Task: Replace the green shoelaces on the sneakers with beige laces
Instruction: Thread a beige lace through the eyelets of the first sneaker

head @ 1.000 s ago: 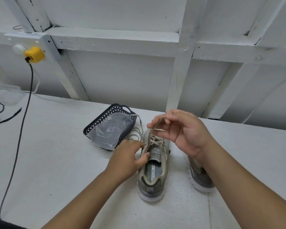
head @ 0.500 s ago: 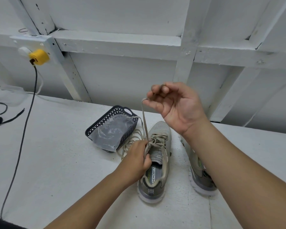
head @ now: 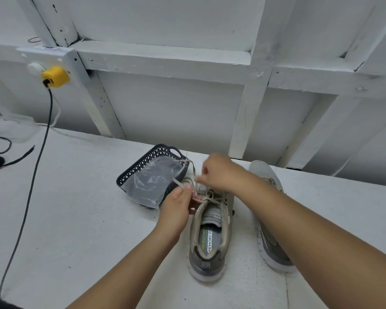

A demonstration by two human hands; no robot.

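Indoors, a white table meets a white framed wall; left hand and right hand pinch the beige lace.

My left hand and right hand are both bare, no gloves, rings or watch. My forearms are bare as well, with no sleeve showing anywhere along them. My fingers have short, plain nails.

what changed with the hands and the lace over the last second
The right hand, raised high with the beige lace half a second ago, came back down to the near sneaker. The left hand kept pinching the lace at the eyelets. Basket and second sneaker stayed put.
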